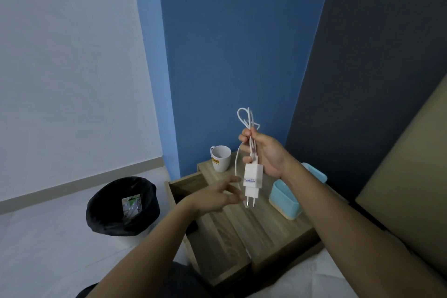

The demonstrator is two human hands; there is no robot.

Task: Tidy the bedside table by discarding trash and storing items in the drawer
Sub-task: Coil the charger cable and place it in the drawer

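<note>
A: Charger (252,180) first. White plug block, prongs down, hanging in the air above the bedside table (266,230), over the gap between the open drawer (180,185) and the blue container (285,197).

B: Held how?

A: Right hand (262,152) wrapped round the bunched white cable (246,118). Fingers closed on the loops, and the block dangles below the fist. One loop sticks up above the hand, and another strand sags loose down the left side.

B: Left hand?

A: Left hand (217,195) is spread, fingers apart, holding nothing, just beside the block at prong level. Blurry, so contact with the block: cannot tell.

B: Risks?

A: The main one is that the loose strand slips out of the fist and the bundle unravels, because only the middle of the coil is clamped. After that it won't go neatly in the drawer. Second, the swinging block could knock the blue container or clip the drawer's edge on the way down. Third, a trailing loop might catch the white mug (220,158) behind it, near the table's back corner.

B: Wrong destination?

A: Possible. The black-lined bin (122,205) sits on the floor just left of the drawer, with a packet already inside. A drop released too far left lands there instead.

B: Drawer contents?

A: Too dark to tell.
</note>
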